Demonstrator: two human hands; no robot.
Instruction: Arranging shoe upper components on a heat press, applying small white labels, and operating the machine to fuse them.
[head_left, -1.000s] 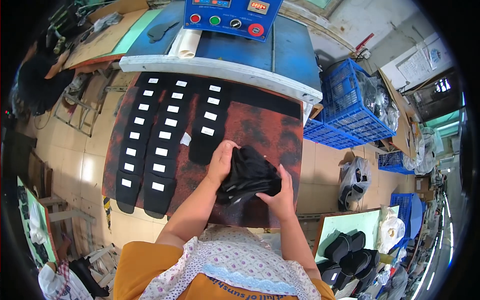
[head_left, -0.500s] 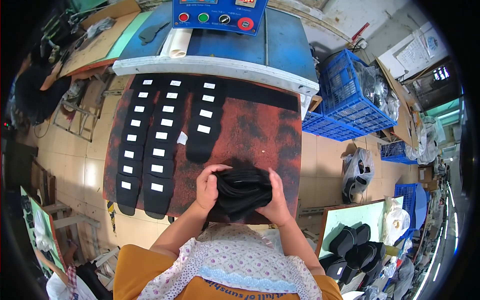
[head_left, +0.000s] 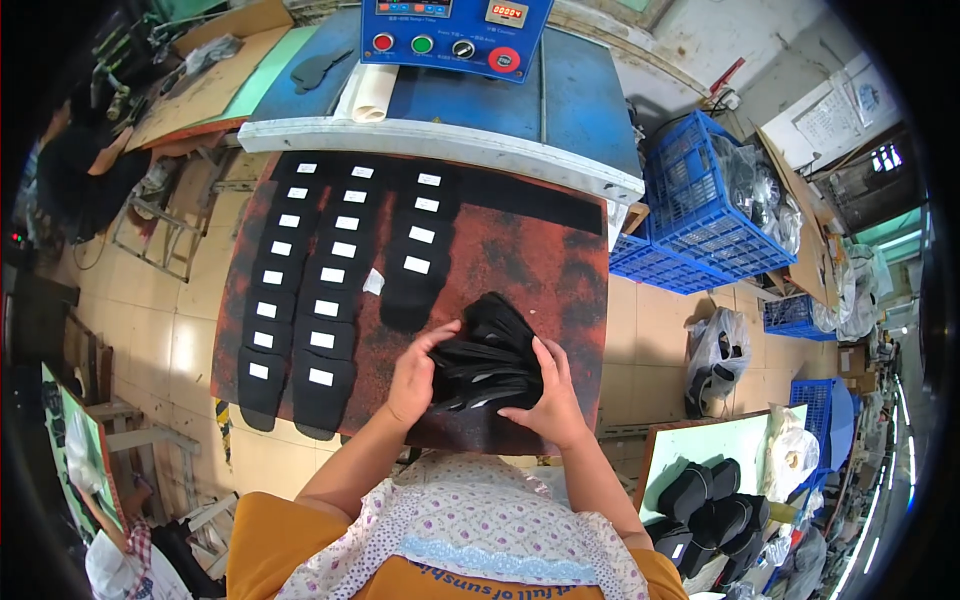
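Note:
A stack of black, fabric-like flat pieces is gripped between my two hands near the front edge of the reddish-brown board. Its layers are fanned and stand partly on edge. My left hand closes on the left side, fingers along the far edge. My right hand presses the right side, with its thumb at the near edge. To the left lie overlapping black pieces with white labels, in a left column, a middle column and a shorter third column.
A small white scrap lies beside the third column. Beyond the board stands a blue machine with a control box. Blue crates and a plastic bag are on the right. Black padded items sit on a green-topped table.
The stack has tilted and its layers have spread apart, the far end now rising away from me. My right thumb has moved onto its near side. The whole view has shifted slightly.

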